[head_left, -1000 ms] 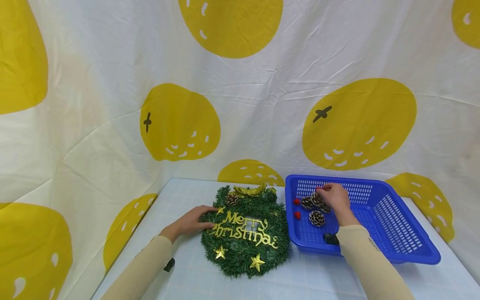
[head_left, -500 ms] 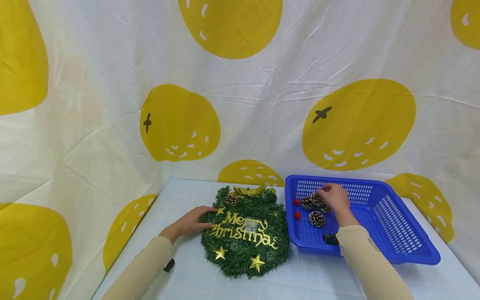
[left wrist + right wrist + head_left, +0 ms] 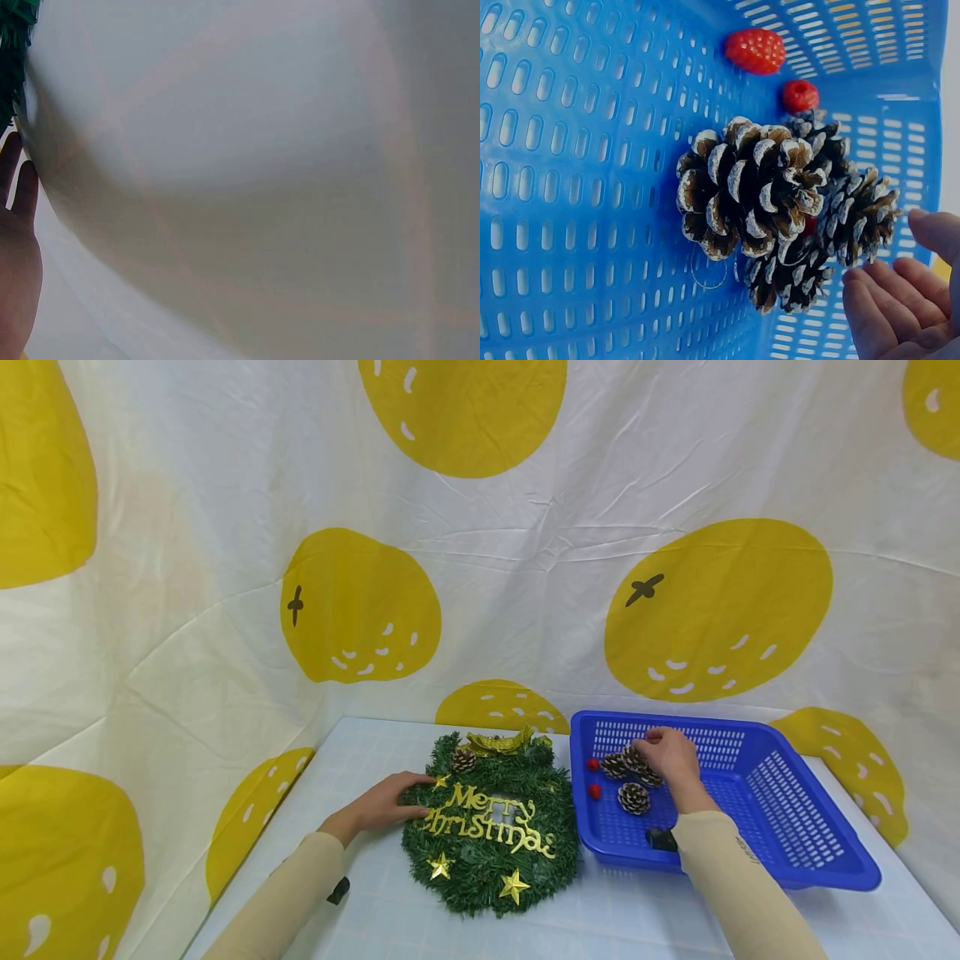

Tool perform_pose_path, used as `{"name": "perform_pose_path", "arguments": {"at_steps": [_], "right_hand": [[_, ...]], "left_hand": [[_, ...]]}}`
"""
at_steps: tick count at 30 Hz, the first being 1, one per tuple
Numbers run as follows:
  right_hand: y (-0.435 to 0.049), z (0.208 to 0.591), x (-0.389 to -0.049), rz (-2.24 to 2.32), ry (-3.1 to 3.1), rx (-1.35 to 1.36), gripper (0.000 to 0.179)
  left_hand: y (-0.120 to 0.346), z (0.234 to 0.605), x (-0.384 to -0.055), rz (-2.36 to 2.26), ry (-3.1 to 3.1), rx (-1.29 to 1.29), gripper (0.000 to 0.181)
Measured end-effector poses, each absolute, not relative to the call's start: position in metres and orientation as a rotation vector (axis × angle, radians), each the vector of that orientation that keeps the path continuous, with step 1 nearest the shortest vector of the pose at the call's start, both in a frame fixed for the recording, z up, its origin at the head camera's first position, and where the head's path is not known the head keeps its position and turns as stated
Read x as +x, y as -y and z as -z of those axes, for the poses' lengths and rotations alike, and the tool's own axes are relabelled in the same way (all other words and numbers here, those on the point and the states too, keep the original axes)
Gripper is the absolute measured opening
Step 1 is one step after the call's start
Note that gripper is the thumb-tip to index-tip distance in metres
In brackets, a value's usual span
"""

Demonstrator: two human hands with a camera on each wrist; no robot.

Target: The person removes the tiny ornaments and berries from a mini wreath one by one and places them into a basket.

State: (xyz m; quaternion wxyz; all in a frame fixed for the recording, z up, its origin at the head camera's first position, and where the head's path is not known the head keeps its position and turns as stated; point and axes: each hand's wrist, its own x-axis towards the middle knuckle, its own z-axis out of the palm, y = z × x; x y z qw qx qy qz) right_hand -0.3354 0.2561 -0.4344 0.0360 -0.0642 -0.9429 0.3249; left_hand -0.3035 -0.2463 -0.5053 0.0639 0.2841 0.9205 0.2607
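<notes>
A green wreath (image 3: pixel 480 885) with gold "Merry Christmas" lettering, gold stars and a gold bow lies on the table. My left hand (image 3: pixel 381 802) touches its left edge with extended fingers, its fingertips overlapping the greenery. Inside the blue basket (image 3: pixel 840 860), my right hand (image 3: pixel 675 758) hovers at a cluster of white-tipped pine cones (image 3: pixel 750 187). In the right wrist view its thumb and fingers stand apart beside the rearmost pine cone (image 3: pixel 859 217), with nothing gripped between them. A bit of red shows between the cones, mostly hidden.
Two red berry ornaments, one a strawberry shape (image 3: pixel 756 51) and one rounder berry (image 3: pixel 801 96), lie in the basket near its left wall. A brown pine cone (image 3: pixel 463 760) sits on the wreath. Behind the table hangs a white curtain (image 3: pixel 517 602) with yellow fruit prints.
A small red ornament at my right fingertips a second ago no longer shows there in the head view. My right hand stays over the pine cones; my left hand stays on the wreath.
</notes>
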Motion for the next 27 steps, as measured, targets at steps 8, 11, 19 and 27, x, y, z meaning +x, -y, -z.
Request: {"name": "perform_pose_path", "arguments": {"at_steps": [8, 11, 19, 27], "right_hand": [[-0.253, 0.430, -0.335, -1.003, 2.878, -0.206, 0.053], [-0.251, 0.428, -0.334, -0.984, 2.874, -0.192, 0.053], [-0.239, 0.413, -0.334, -0.987, 2.849, -0.120, 0.057], [-0.211, 0.384, -0.327, -1.107, 2.781, 0.046, 0.060]], "left_hand": [[0.247, 0.505, -0.304, -0.781, -2.788, 0.869, 0.061], [0.247, 0.505, -0.305, -0.779, -2.780, 0.861, 0.062], [0.248, 0.506, -0.305, -0.768, -2.776, 0.835, 0.062], [0.248, 0.507, -0.307, -0.771, -2.776, 0.837, 0.064]]}}
